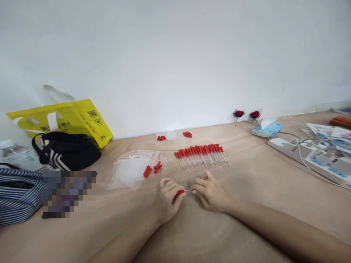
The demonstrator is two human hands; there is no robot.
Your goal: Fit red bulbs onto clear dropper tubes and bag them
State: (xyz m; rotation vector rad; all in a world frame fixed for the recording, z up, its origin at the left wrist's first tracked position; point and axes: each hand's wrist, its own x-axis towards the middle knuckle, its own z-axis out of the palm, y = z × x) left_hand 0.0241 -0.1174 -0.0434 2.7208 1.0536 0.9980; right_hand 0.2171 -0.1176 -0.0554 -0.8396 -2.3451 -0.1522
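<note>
My left hand [170, 199] is closed around a red rubber dropper bulb [179, 193]. A clear glass tube [188, 191] runs from the bulb's open end to my right hand [210, 191], whose fingers pinch it. How deep the tube sits in the bulb is hidden by my fingers. Beyond my hands lies a row of droppers [203, 157] with red bulbs at the far end and clear tubes toward me. Left of the row are a few loose glass tubes [163, 165] and loose red bulbs [147, 171] beside clear plastic bags [127, 170].
Near the wall lies another clear bag [172, 135] with red bulbs. A yellow bag [93, 122], black pouch [74, 149] and striped bag [20, 197] stand left. On the right are a tissue pack [267, 128], a power strip [290, 151] with cables, and papers [329, 133].
</note>
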